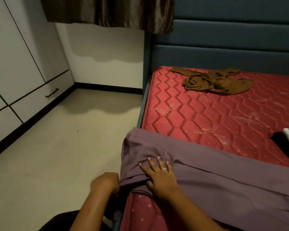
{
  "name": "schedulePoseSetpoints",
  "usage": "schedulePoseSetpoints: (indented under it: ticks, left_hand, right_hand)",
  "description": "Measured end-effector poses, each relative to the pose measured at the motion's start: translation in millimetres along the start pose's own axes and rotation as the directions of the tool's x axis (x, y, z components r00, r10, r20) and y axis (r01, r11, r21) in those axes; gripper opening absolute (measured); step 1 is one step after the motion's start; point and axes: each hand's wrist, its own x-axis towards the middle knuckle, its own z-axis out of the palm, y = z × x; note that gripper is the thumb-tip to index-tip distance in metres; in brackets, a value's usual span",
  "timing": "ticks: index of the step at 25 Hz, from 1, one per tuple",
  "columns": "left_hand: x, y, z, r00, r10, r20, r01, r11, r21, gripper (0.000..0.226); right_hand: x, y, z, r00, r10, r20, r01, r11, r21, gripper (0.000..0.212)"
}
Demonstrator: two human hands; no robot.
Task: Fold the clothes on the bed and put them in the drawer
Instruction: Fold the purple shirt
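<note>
Red quilted mattress [198,114], dim bedroom. Your right hand [160,177] lies flat, fingers [160,163] spread, pressing the purple garment [223,177] at the mattress's near-left edge. Your left hand [105,182] curls round the garment's bunched end beside it. Brown garment [215,82] crumpled near the headboard. Drawer [40,95] closed, across the floor.

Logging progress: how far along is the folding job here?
Nothing visibly done: no folded pile shows, and the drawer is closed. In hand: the purple garment lies across the bed, left hand gripping its end, right hand pressing flat on it. Left: the crumpled brown garment by the headboard, a black-and-white item at the right edge, then stowing everything.
</note>
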Motion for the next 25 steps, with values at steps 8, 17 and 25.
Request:
schedulePoseSetpoints:
  ticks: [8,17,25]
  left_hand:
    - [-24.7,-9.0,-31.4,0.749,-0.266,-0.606,-0.178,0.801,-0.571,0.029]
    - [-41.7,75.6,-38.1,0.311,0.155,-0.938,-0.776,0.611,-0.157,0.033]
    - [-38.1,156.6,3.9,0.254,0.778,-0.575,-0.684,0.565,0.462,0.028]
  right_hand:
    - [6.4,-9.2,-12.5,0.992,0.117,0.040,-0.122,0.977,0.175,0.046]
    - [-11.5,14.3,-118.6,0.975,0.221,-0.021,-0.006,0.122,0.992,0.046]
    - [-16.5,82.8,-116.2,0.871,0.457,0.182,-0.295,0.191,0.936,0.093]
